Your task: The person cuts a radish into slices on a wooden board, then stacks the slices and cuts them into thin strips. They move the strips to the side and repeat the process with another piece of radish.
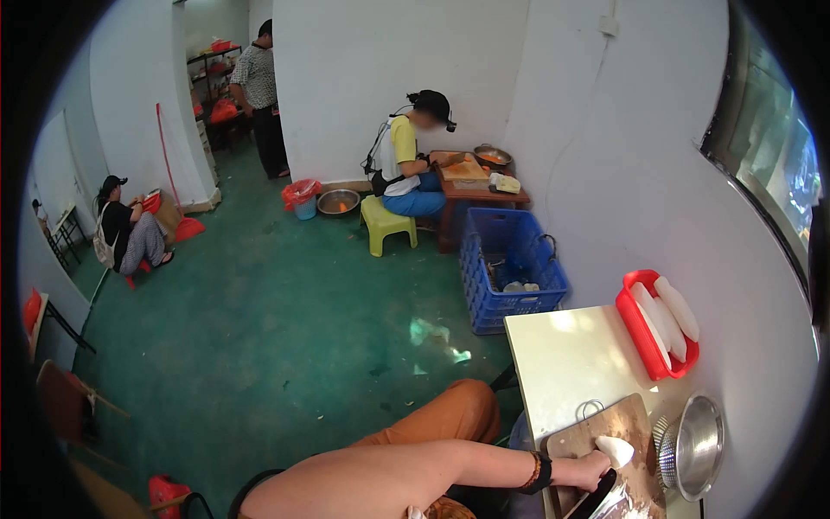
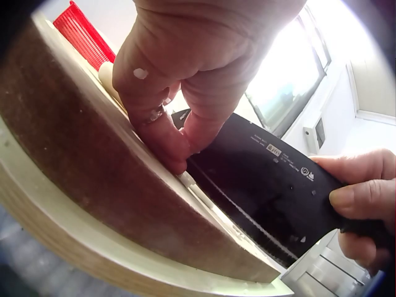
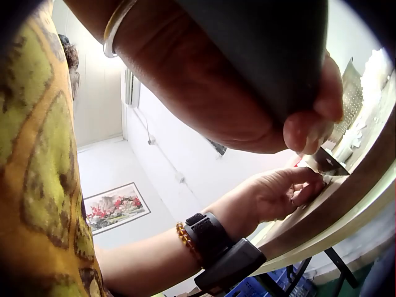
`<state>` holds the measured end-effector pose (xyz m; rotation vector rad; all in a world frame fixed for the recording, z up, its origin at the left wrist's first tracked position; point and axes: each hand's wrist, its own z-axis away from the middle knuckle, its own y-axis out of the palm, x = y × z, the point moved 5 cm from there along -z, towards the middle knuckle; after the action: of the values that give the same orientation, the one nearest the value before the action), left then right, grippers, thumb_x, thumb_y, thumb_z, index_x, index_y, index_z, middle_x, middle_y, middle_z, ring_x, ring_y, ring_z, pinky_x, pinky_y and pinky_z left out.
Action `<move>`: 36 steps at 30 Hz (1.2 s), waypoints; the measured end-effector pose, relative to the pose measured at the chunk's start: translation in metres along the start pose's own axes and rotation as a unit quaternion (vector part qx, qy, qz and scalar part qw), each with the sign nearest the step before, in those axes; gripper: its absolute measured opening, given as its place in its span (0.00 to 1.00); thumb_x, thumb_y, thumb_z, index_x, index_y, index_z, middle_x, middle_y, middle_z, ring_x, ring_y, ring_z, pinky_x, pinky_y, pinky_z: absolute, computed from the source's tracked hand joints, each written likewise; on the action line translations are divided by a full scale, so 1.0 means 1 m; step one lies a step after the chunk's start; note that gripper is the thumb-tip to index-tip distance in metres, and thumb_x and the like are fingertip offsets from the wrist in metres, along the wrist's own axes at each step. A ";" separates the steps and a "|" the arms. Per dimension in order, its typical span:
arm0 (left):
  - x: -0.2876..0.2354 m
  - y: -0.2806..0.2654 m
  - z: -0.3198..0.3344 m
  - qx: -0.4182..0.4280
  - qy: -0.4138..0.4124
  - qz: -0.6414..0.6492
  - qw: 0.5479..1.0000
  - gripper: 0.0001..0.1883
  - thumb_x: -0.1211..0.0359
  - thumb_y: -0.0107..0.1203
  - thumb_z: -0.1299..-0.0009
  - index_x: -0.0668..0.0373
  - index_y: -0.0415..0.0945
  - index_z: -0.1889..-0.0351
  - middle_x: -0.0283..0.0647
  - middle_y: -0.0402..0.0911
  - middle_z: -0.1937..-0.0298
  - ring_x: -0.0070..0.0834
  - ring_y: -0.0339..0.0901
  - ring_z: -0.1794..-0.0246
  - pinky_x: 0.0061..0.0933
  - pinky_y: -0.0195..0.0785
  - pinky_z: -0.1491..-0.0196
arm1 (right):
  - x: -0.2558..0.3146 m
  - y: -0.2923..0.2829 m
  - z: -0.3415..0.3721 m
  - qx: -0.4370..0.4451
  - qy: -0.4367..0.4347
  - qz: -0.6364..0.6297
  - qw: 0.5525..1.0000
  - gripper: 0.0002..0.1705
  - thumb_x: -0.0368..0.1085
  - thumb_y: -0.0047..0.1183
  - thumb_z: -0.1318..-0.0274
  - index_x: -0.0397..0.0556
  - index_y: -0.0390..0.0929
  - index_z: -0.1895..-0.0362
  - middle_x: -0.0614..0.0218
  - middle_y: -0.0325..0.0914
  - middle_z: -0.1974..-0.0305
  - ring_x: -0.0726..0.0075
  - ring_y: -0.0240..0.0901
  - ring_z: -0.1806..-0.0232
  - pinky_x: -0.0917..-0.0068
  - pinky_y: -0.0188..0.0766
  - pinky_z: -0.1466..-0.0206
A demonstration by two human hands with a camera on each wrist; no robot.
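On a brown wooden cutting board [image 1: 635, 418], my left hand [image 1: 592, 470] bends its fingers and thumb down onto white radish. A chunk of white radish [image 1: 615, 451] lies against that hand's far side. Thin white slices [image 2: 199, 193] show under the fingertips in the left wrist view. My right hand [image 2: 368, 198] grips the handle of a black-bladed kitchen knife [image 2: 260, 179]. The blade stands on edge close beside the left fingertips. More cut white radish [image 1: 616, 503] lies on the board on the knife's near side.
A red basket [image 1: 644, 333] with long white radishes stands farther along the pale table [image 1: 553, 346]. A metal colander [image 1: 700, 445] sits right of the board, near the wall. Beyond the table is a blue crate [image 1: 510, 298]. Another person [image 1: 406, 156] works at a low table.
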<state>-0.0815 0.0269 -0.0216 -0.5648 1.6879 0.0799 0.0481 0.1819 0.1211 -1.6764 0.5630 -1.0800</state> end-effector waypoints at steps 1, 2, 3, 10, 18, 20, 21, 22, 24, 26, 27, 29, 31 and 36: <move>-0.001 0.001 0.000 0.004 -0.002 -0.012 1.000 0.06 0.75 0.61 0.59 0.62 0.72 0.87 0.48 0.74 0.84 0.40 0.76 0.81 0.38 0.69 0.77 | 0.003 -0.002 0.000 -0.002 -0.003 0.006 1.000 0.22 0.34 0.42 0.39 0.48 0.67 0.40 0.37 0.75 0.68 0.31 0.72 0.69 0.49 0.69 0.68; -0.001 0.003 0.000 0.011 -0.010 0.010 1.000 0.06 0.75 0.61 0.58 0.62 0.73 0.86 0.48 0.74 0.84 0.40 0.77 0.81 0.37 0.69 0.77 | 0.004 -0.002 0.001 -0.002 -0.004 0.012 1.000 0.22 0.34 0.42 0.39 0.49 0.67 0.40 0.37 0.75 0.68 0.31 0.72 0.69 0.49 0.69 0.68; -0.006 -0.001 0.003 0.018 -0.018 0.031 0.999 0.05 0.75 0.60 0.58 0.62 0.74 0.86 0.48 0.74 0.84 0.40 0.77 0.81 0.37 0.69 0.77 | 0.000 -0.001 0.003 0.006 0.011 0.015 1.000 0.22 0.34 0.42 0.39 0.49 0.67 0.40 0.36 0.75 0.68 0.30 0.72 0.68 0.49 0.69 0.68; -0.008 -0.001 -0.001 0.032 0.010 -0.032 0.999 0.06 0.71 0.61 0.56 0.63 0.75 0.85 0.49 0.74 0.85 0.41 0.77 0.82 0.36 0.70 0.76 | -0.003 0.003 0.000 0.007 0.017 -0.036 0.999 0.23 0.34 0.41 0.39 0.53 0.66 0.38 0.34 0.74 0.67 0.28 0.71 0.66 0.46 0.68 0.66; -0.036 -0.020 0.016 0.053 -0.001 0.013 0.999 0.12 0.68 0.63 0.50 0.65 0.80 0.71 0.53 0.79 0.75 0.41 0.77 0.74 0.36 0.69 0.69 | -0.010 0.010 -0.006 0.078 0.103 -0.035 0.991 0.26 0.38 0.43 0.38 0.56 0.62 0.35 0.34 0.74 0.63 0.31 0.73 0.63 0.46 0.68 0.63; -0.039 -0.026 0.013 0.065 0.030 -0.011 0.997 0.11 0.68 0.63 0.49 0.64 0.80 0.71 0.52 0.79 0.74 0.39 0.79 0.74 0.35 0.70 0.70 | -0.015 0.016 -0.004 0.004 0.029 -0.084 0.996 0.26 0.28 0.39 0.42 0.48 0.62 0.37 0.37 0.70 0.76 0.30 0.70 0.72 0.50 0.64 0.71; -0.035 -0.024 0.018 0.019 0.024 -0.015 0.999 0.10 0.68 0.62 0.48 0.64 0.80 0.71 0.51 0.80 0.75 0.38 0.79 0.75 0.34 0.70 0.71 | -0.012 0.014 -0.003 0.003 0.034 -0.082 0.996 0.25 0.29 0.40 0.41 0.48 0.62 0.37 0.36 0.69 0.76 0.30 0.69 0.72 0.47 0.62 0.71; -0.038 -0.027 0.016 0.061 0.007 0.000 0.998 0.09 0.70 0.62 0.47 0.64 0.80 0.70 0.48 0.80 0.76 0.33 0.79 0.77 0.31 0.70 0.72 | -0.012 0.012 -0.003 0.011 0.052 -0.072 0.996 0.26 0.29 0.40 0.41 0.49 0.61 0.37 0.36 0.70 0.75 0.30 0.69 0.72 0.47 0.62 0.71; -0.035 -0.025 0.015 0.093 -0.006 0.019 0.995 0.10 0.75 0.60 0.46 0.66 0.80 0.65 0.43 0.81 0.76 0.21 0.78 0.75 0.27 0.70 0.73 | -0.015 0.015 -0.002 0.024 0.054 -0.057 0.997 0.31 0.29 0.44 0.45 0.52 0.58 0.35 0.38 0.72 0.77 0.32 0.70 0.74 0.43 0.63 0.72; -0.029 -0.024 0.013 0.094 -0.016 -0.022 0.995 0.10 0.74 0.61 0.46 0.67 0.80 0.66 0.43 0.82 0.74 0.23 0.79 0.74 0.26 0.72 0.71 | -0.015 0.018 -0.001 -0.010 0.009 -0.072 0.997 0.30 0.28 0.45 0.45 0.47 0.58 0.36 0.41 0.72 0.79 0.33 0.70 0.76 0.44 0.65 0.73; -0.043 -0.033 0.018 0.101 -0.064 -0.020 0.993 0.11 0.73 0.61 0.46 0.67 0.79 0.66 0.43 0.82 0.74 0.23 0.79 0.75 0.26 0.72 0.71 | -0.013 0.016 -0.001 0.006 0.019 -0.067 0.998 0.30 0.29 0.45 0.45 0.45 0.58 0.36 0.42 0.72 0.80 0.35 0.71 0.76 0.46 0.66 0.73; -0.039 -0.029 0.015 0.154 -0.105 -0.022 0.982 0.13 0.75 0.61 0.47 0.68 0.77 0.64 0.41 0.81 0.76 0.22 0.78 0.77 0.24 0.72 0.72 | -0.017 0.018 -0.001 0.002 0.016 -0.060 0.998 0.31 0.30 0.46 0.45 0.45 0.57 0.36 0.44 0.72 0.81 0.38 0.72 0.78 0.47 0.67 0.74; -0.052 -0.037 0.017 0.128 -0.070 -0.017 0.989 0.13 0.75 0.61 0.47 0.68 0.77 0.63 0.38 0.81 0.77 0.21 0.78 0.78 0.23 0.71 0.74 | -0.022 0.021 -0.001 -0.011 0.009 -0.073 0.997 0.30 0.30 0.46 0.45 0.44 0.57 0.36 0.45 0.72 0.83 0.39 0.72 0.79 0.47 0.68 0.75; -0.032 -0.031 0.015 0.136 -0.140 -0.013 0.981 0.13 0.76 0.60 0.48 0.68 0.76 0.63 0.36 0.80 0.77 0.20 0.77 0.78 0.22 0.72 0.73 | -0.024 0.023 -0.001 -0.022 0.014 -0.082 0.996 0.28 0.31 0.45 0.44 0.44 0.58 0.38 0.45 0.74 0.81 0.38 0.73 0.79 0.47 0.70 0.75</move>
<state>-0.0523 0.0149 0.0137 -0.3515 1.3877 -0.0867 0.0389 0.1914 0.0909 -1.7728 0.4771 -1.2191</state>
